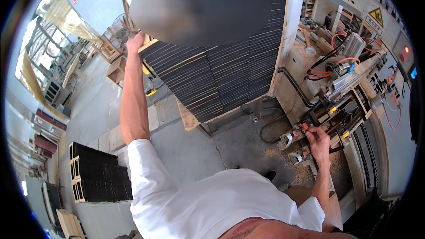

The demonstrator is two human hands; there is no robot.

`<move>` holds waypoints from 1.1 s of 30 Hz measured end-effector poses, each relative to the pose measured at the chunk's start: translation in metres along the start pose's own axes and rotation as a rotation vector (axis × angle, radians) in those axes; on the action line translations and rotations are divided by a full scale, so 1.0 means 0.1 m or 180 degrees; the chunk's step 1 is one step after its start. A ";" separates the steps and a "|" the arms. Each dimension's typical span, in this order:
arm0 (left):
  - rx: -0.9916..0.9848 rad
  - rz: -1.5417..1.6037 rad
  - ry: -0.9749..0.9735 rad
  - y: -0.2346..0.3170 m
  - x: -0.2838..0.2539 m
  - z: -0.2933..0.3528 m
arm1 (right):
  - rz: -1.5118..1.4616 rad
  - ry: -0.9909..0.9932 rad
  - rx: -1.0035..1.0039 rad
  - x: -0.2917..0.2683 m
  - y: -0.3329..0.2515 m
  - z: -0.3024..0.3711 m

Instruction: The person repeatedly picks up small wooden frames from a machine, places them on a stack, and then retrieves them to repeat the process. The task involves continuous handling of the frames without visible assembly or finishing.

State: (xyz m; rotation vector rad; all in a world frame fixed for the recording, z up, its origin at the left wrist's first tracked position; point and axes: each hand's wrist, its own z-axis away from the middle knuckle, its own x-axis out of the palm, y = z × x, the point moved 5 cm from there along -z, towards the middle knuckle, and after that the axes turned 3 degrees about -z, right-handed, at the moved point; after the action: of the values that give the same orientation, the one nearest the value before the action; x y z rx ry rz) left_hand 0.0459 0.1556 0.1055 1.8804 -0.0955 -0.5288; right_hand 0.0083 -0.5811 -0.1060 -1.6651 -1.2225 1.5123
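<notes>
A tall stack of black slats with pale edges stands before me, its upper middle hidden by a blur. The wooden base shows past its lower left corner. To its right stands a machine with orange tubes; a dark hose lies on the floor between, by its near end. A lower black stack sits on the floor to my left, well apart.

My left hand is at the tall stack's upper left corner, fingers curled; I cannot tell whether they grip. My right hand has thumb and bent fingers close together at a red fitting on the machine's near left corner; whether they pinch it I cannot tell.
</notes>
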 end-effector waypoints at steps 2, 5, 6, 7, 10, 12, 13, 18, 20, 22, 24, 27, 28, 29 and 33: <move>0.0265 -0.0509 -0.0043 0.04 0.03 -0.10 | 0.0247 -0.0047 0.0166 0.00 0.01 0.12; 0.0194 -0.0593 -0.0176 -0.08 -0.17 -0.31 | 0.0098 -0.0113 0.0529 0.03 -0.04 0.25; 0.0134 -0.0038 -0.0492 0.00 0.02 -0.04 | 0.0201 -0.0064 0.0497 -0.04 -0.08 0.30; -0.0160 0.0710 -0.0765 -0.01 0.17 0.16 | 0.0184 -0.0094 0.0703 -0.10 -0.14 0.32; -0.0292 0.1860 -0.1634 -0.18 0.13 0.30 | 0.0505 0.0034 0.0319 -0.40 -0.18 0.38; -0.0355 0.1857 -0.1124 -0.39 -0.04 0.51 | 0.1125 0.0086 0.0006 -0.72 -0.33 0.43; -0.0424 0.1900 -0.0769 -0.76 -0.19 0.50 | 0.1426 0.0085 -0.0108 -0.91 -0.53 0.44; 0.1030 -0.0688 -0.0304 -2.50 0.03 1.56 | 0.3302 0.1320 -0.0293 -2.59 -1.05 0.89; 0.2340 -0.1747 -0.0455 -3.41 0.49 2.84 | 0.4085 0.2012 0.0099 -3.30 -1.46 1.29; 0.0815 -0.1374 -0.2234 -3.91 0.88 4.20 | 0.4562 0.2634 0.0988 -3.85 -1.98 1.66; 0.0350 -0.1546 -0.3926 -4.08 1.55 5.34 | 0.5730 0.3099 0.0408 -4.25 -2.47 2.40; 0.0508 -0.1714 -0.5457 -4.02 2.21 6.54 | 0.6149 0.3419 0.2049 -4.78 -3.04 3.18; 0.0538 -0.1795 -0.5545 -3.92 2.30 6.63 | 0.5854 0.3533 0.2644 -4.88 -2.96 3.27; 0.0296 -0.1504 -0.5808 -3.82 2.61 6.89 | 0.5938 0.3544 0.2476 -4.69 -3.19 3.39; -0.0860 -0.0595 -0.6542 -2.96 3.58 7.56 | 0.5223 0.3188 0.3127 -4.76 -3.38 4.21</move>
State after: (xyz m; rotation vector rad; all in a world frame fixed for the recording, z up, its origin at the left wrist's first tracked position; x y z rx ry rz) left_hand 0.0066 -0.5068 -0.4837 0.4014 -1.0767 -2.2091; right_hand -0.4535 -0.9339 0.3187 -2.0119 1.5319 1.0882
